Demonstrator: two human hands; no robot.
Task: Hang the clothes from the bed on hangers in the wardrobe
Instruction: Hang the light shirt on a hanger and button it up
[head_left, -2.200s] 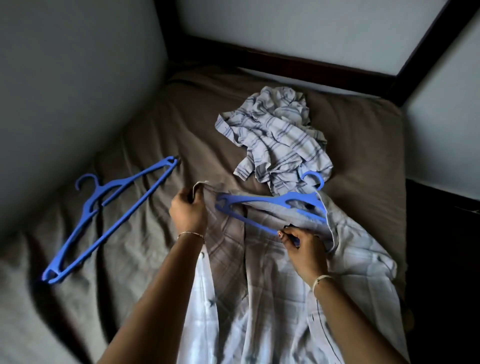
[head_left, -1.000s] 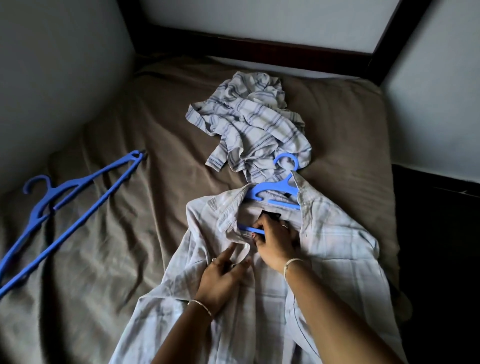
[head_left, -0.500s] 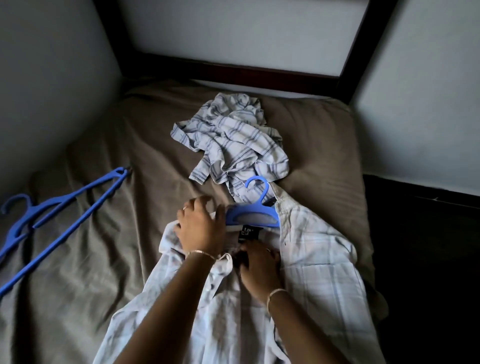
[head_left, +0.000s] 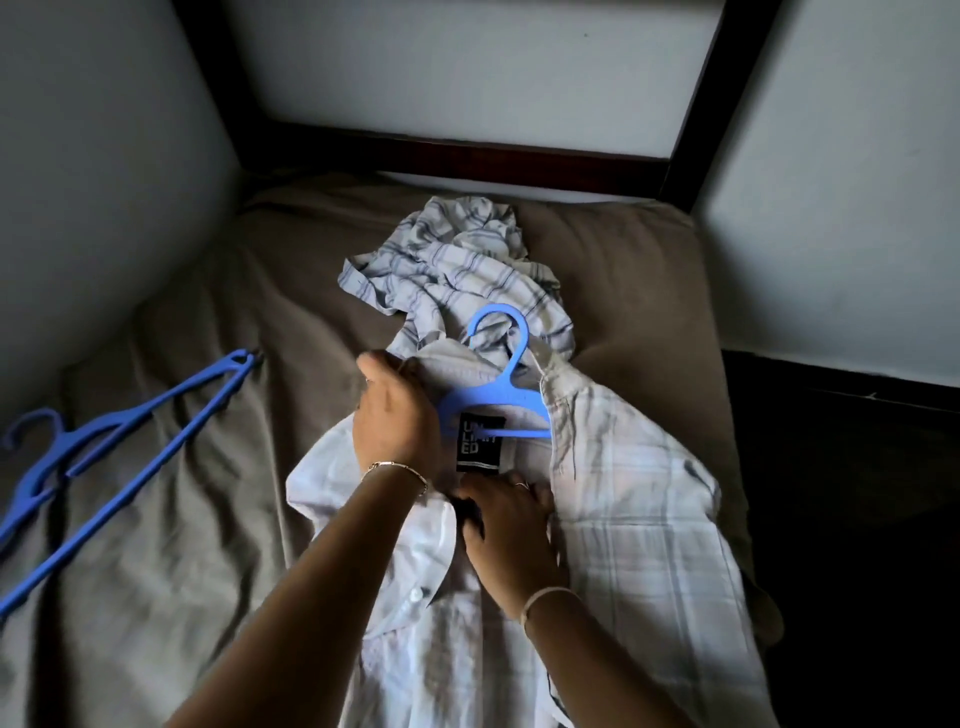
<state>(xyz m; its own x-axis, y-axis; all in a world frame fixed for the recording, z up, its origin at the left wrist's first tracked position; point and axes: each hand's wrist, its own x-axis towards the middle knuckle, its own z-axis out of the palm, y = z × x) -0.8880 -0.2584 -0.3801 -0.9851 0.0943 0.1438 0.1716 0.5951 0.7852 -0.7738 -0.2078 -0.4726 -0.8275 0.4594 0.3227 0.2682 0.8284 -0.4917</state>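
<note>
A pale checked shirt (head_left: 639, 499) lies spread on the bed with a blue hanger (head_left: 498, 395) inside its neck, the hook sticking out past the collar. My left hand (head_left: 395, 421) grips the shirt's collar and left shoulder over the hanger's left arm. My right hand (head_left: 504, 525) pinches the shirt's front placket just below the black neck label (head_left: 479, 441). A crumpled striped shirt (head_left: 457, 275) lies beyond the hook.
A second blue hanger (head_left: 109, 457) lies on the brown bedsheet (head_left: 208, 519) at the left. Grey walls close in on the left and back, with a dark wooden bed frame (head_left: 519, 156) behind. A dark floor gap runs along the right.
The hanger has gone inside the shirt's neck and both shoulders now cover its arms. My left hand moved up onto the collar; my right hand slid down to the placket.
</note>
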